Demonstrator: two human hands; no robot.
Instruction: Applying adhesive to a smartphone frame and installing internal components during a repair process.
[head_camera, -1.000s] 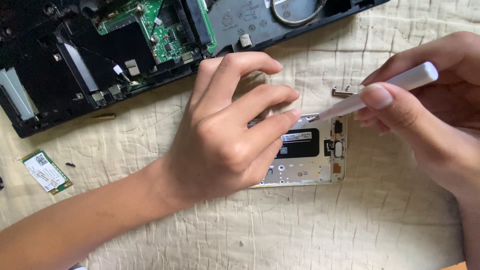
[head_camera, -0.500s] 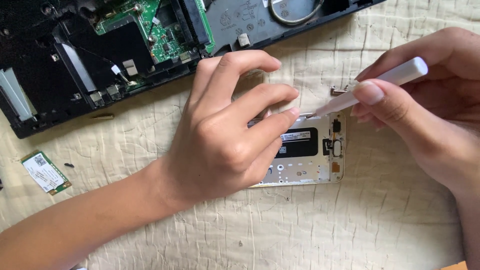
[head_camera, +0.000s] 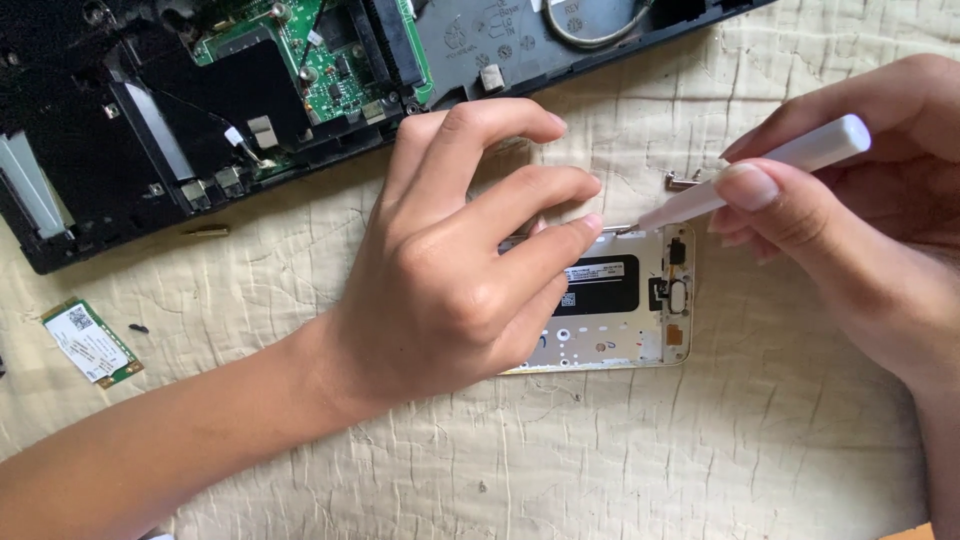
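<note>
— What lies under everything?

— A cream quilted cloth (head_camera: 600, 460), creased and stitched in wavy lines. It covers the whole surface below and beside the fingers (head_camera: 540, 190); no wall, floor or window shows.

— And beyond the fingertips?

— An opened black plastic laptop chassis (head_camera: 90, 130) lies on the cloth, running along the top edge, with a green circuit board (head_camera: 330, 60) bare inside it.

— Anything behind the knuckles, out to the side?

— A small green rectangular card with a white label (head_camera: 90, 343) lies well apart on the cloth, and a short brass-coloured metal piece (head_camera: 207, 231) rests just beside the chassis.

— The light?

— Soft, even and warm, with faint shadows.
</note>
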